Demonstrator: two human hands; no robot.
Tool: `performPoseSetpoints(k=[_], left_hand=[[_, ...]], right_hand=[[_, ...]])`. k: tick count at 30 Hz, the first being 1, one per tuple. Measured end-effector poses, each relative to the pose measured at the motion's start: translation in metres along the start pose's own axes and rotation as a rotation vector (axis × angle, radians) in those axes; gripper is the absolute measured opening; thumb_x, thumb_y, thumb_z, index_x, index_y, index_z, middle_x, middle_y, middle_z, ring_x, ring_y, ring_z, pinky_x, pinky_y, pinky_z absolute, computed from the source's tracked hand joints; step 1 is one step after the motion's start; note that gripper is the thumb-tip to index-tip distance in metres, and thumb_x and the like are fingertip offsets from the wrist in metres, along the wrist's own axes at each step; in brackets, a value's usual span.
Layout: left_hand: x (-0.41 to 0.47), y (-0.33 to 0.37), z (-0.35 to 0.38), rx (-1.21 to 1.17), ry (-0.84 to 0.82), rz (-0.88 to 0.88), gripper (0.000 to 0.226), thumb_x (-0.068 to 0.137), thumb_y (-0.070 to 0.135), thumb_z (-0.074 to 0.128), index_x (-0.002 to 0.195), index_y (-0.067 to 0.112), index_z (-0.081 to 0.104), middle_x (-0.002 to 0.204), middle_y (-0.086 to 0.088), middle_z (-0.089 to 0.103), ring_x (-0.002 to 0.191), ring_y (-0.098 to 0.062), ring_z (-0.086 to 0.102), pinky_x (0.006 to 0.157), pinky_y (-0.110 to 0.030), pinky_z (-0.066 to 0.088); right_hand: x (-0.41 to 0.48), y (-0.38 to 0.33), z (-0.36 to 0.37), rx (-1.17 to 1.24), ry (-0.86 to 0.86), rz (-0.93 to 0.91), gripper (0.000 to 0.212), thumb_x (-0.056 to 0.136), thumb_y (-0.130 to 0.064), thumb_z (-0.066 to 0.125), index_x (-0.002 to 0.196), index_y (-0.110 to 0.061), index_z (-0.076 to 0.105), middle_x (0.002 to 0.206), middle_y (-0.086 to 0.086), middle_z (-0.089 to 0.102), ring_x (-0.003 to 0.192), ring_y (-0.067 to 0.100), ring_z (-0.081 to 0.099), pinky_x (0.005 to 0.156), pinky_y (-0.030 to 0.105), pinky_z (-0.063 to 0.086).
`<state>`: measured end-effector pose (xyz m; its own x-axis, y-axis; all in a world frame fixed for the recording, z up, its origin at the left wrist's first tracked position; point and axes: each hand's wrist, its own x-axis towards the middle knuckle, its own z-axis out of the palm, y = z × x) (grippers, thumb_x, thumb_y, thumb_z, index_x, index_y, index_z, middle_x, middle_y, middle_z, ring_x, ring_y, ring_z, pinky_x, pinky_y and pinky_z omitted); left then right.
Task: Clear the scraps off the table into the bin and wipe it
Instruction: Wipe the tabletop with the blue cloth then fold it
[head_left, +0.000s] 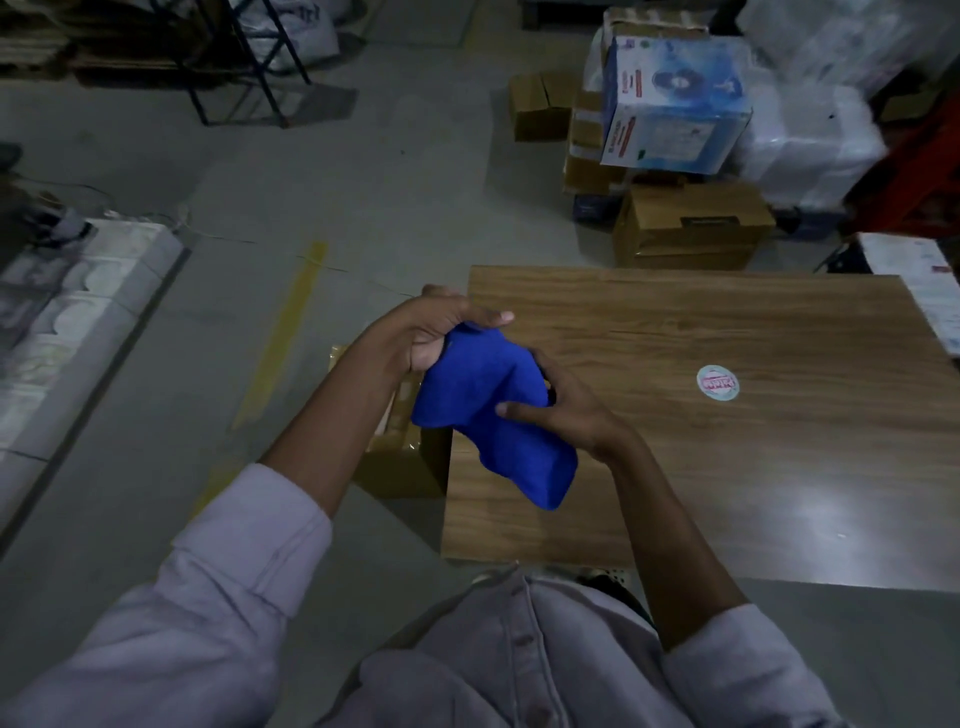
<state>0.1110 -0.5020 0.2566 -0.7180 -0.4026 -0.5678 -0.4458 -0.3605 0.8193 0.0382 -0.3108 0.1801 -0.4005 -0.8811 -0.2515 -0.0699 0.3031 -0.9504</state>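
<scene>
A bright blue cloth (483, 405) hangs bunched between both hands over the left edge of the wooden table (727, 467). My left hand (431, 332) grips its upper end, thumb over the fold. My right hand (561, 405) holds its middle from the right, fingers curled around the fabric. A round white sticker (718, 383) with red print lies on the tabletop to the right of the hands. An open cardboard box (400, 441) stands on the floor against the table's left side, mostly hidden behind my left forearm and the cloth.
Cardboard boxes (685, 223) and a blue-and-white carton (675, 104) are stacked on the floor beyond the table. White wrapped bundles (810, 140) sit at the far right. A yellow floor line (280, 338) and a pale raised platform (62, 322) lie to the left.
</scene>
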Motion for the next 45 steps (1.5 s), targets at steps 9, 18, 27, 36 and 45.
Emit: performPoseSetpoints(k=[9,18,27,36,45], left_hand=[[0.008,-0.021,-0.016,0.81,-0.024,0.088,0.116,0.052,0.053,0.096,0.148,0.039,0.032,0.158,-0.004,0.015,0.145,-0.034,0.028,0.114,-0.052,0.039],[0.004,-0.078,0.008,0.313,0.047,0.211,0.047,0.074,0.039,0.089,0.107,0.009,0.073,0.106,-0.004,0.077,0.102,-0.023,0.072,0.094,-0.054,0.056],[-0.01,-0.007,0.037,1.091,-0.284,0.574,0.022,0.099,0.016,0.06,0.111,0.034,0.055,0.104,0.002,0.064,0.092,-0.018,0.061,0.083,-0.05,0.053],[-0.015,0.032,0.059,1.128,-0.464,0.579,0.03,0.097,0.006,0.059,0.121,0.023,0.063,0.112,0.008,0.06,0.103,-0.012,0.059,0.087,-0.038,0.052],[0.011,0.01,0.05,0.754,0.228,0.886,0.014,0.092,0.024,0.069,0.106,0.023,0.066,0.1,0.01,0.063,0.093,-0.006,0.059,0.082,-0.026,0.051]], right_hand=[[-0.002,0.01,-0.008,0.303,0.096,0.244,0.027,0.095,-0.021,0.064,0.116,-0.005,0.071,0.108,0.012,0.076,0.104,0.034,0.071,0.088,0.044,0.057],[-0.02,0.032,-0.01,0.582,0.107,0.229,0.04,0.097,-0.029,0.063,0.133,-0.012,0.064,0.13,0.009,0.069,0.122,0.03,0.064,0.104,0.043,0.051],[-0.019,0.013,-0.031,0.306,0.142,-0.05,0.089,0.077,-0.006,0.082,0.151,-0.031,0.039,0.143,0.002,0.059,0.131,0.021,0.057,0.098,0.04,0.053],[-0.014,0.004,-0.039,0.32,0.15,-0.064,0.076,0.074,-0.008,0.088,0.14,-0.017,0.053,0.134,0.008,0.065,0.125,0.026,0.062,0.1,0.045,0.054],[-0.01,-0.007,-0.036,0.316,0.379,-0.021,0.031,0.089,-0.025,0.077,0.118,-0.017,0.067,0.112,0.001,0.075,0.106,0.019,0.07,0.093,0.044,0.055]])
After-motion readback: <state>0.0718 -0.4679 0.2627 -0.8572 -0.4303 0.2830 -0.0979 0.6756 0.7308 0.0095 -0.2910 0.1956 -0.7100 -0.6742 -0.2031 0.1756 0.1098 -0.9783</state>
